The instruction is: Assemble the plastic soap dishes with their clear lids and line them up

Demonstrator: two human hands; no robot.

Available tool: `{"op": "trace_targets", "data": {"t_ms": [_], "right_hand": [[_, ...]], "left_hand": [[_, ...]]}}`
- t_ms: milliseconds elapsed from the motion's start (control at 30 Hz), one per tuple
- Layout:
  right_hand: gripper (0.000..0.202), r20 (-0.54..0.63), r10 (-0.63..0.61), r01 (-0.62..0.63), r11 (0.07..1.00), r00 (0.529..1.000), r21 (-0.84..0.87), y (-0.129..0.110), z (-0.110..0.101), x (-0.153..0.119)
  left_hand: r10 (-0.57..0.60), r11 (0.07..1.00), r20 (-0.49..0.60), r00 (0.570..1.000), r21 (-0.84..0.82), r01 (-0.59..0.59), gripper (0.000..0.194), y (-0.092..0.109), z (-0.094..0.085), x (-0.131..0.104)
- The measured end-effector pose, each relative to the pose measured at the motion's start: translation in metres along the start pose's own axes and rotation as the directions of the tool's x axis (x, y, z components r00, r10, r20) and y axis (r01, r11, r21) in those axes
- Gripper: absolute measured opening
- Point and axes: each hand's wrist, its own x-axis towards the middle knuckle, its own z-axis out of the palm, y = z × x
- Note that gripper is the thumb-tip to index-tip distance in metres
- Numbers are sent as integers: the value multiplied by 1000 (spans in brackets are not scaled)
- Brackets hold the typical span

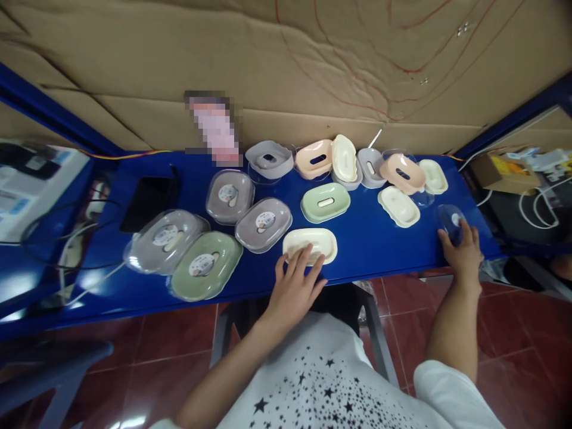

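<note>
Fingers of the left hand point(292, 292) lie spread and unclenched over a cream dish point(329, 244) at the front edge of a blue table point(360, 253). At the table's right end, the right hand point(465, 256) curves thumb and fingers about the near side of a clear lid point(447, 218) with a round label; from where I stand, I cannot tell whether they grip it. Just behind the cream dish sits a pale green dish point(325, 204), and a wavy-edged cream piece point(399, 207) lies between that and the clear lid. Grey, peach and cream pieces point(403, 164) crowd the back, some of them touching. To the worker's left stand four lidded dishes point(230, 199), three grey and one green, each bearing a round label. Near them lies a black flat device point(146, 204); brown cardboard point(134, 42) backs the table.
</note>
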Motion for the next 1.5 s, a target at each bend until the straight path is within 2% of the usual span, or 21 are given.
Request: {"op": "trace_targets", "data": {"t_ms": [33, 100, 167, 233, 333, 400, 467, 533, 633, 700, 800, 1000, 1167, 1233, 1300, 1367, 1467, 1500], "right_hand": [[77, -7, -38, 38, 999, 999, 36, 8, -7, -9], [68, -28, -123, 125, 985, 992, 120, 3, -21, -26], [60, 7, -210, 203, 952, 978, 229, -23, -31, -37], [58, 74, -343, 297, 886, 936, 355, -63, -33, -43], [57, 160, -568, 434, 755, 808, 491, -132, -22, -44], [58, 198, -663, 487, 690, 721, 536, -171, -11, -44], [60, 219, -739, 527, 625, 637, 576, -197, -1, -45], [59, 231, -798, 552, 563, 556, 615, -212, 10, -44], [59, 245, -854, 560, 492, 459, 666, -221, 24, -35], [61, 235, -882, 563, 446, 408, 695, -226, 34, -27], [62, 216, -914, 598, 390, 343, 701, -232, 46, -21], [62, 225, -924, 683, 379, 308, 624, -237, 56, -23], [61, 197, -956, 739, 295, 220, 605, -240, 57, -16], [62, 205, -958, 761, 283, 199, 584, -243, 59, -14], [62, 223, -954, 781, 292, 199, 552, -245, 61, -14], [64, 231, -947, 804, 312, 222, 506, -245, 60, -16], [67, 192, -941, 831, 335, 277, 444, -242, 46, -28], [67, 170, -945, 834, 325, 278, 446, -240, 38, -36]], "left_hand": [[16, 1000, 3, 1000, -15, -16, 44, 2, 1, 5], [53, 998, 6, 999, -43, -52, 44, 5, 3, 17], [61, 997, -10, 998, -55, -61, 46, 5, 4, 33], [19, 999, -48, 999, -47, -21, 51, 1, 4, 55], [-70, 997, -87, 994, -17, 69, 51, -9, 5, 89], [-47, 998, -77, 996, -35, 45, 41, -17, 5, 102], [-38, 997, -104, 994, -77, 30, 32, -23, 5, 105], [-86, 989, -166, 982, -136, 64, 30, -27, 6, 101], [-163, 968, -210, 964, -223, 115, 46, -34, 6, 97], [-156, 964, -180, 971, -243, 110, 56, -41, 5, 101], [-113, 964, -97, 989, -254, 86, 57, -52, 6, 111], [-141, 953, -32, 990, -276, 126, 60, -60, 7, 119], [-137, 940, -5, 991, -316, 128, 54, -58, 1, 123], [-129, 940, -12, 992, -320, 119, 52, -58, 0, 123], [-142, 947, -22, 990, -293, 129, 51, -56, 1, 121], [-163, 957, -29, 986, -249, 151, 51, -52, 3, 119], [-216, 964, -74, 974, -174, 201, 51, -43, 8, 116], [-233, 965, -103, 967, -148, 217, 51, -40, 9, 116]]}}
